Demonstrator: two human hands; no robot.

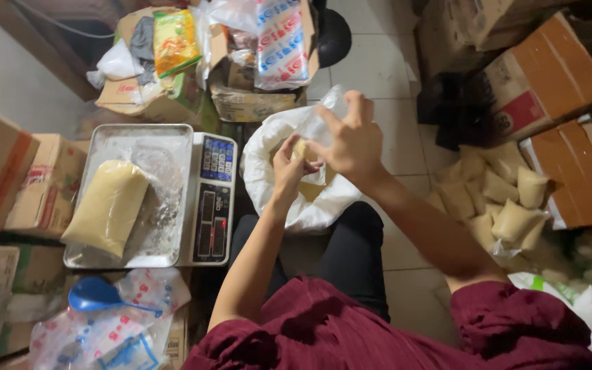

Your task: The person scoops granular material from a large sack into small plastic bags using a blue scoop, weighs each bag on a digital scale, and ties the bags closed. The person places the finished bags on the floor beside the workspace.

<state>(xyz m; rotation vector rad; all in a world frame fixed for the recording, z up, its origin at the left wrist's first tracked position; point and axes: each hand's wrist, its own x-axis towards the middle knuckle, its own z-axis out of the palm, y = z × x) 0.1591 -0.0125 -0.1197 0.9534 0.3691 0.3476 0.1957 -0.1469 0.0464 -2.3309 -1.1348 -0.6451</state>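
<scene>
Many cardboard boxes [556,75], pale tiled floor [378,62], scale [152,195]

To my left sits a digital scale [214,199] with a metal tray [131,137], and on that tray lies a filled bag of pale yellow grain [107,205]. Below it I see a blue scoop [94,294] resting on printed plastic bags [104,329]. To my right, a heap of small filled bags [498,202] lies on the tiled floor beside orange cardboard boxes [549,75].

Dim, warm indoor light, dark shadowed corners, soft blur over the bag pile [498,199] at right.
</scene>
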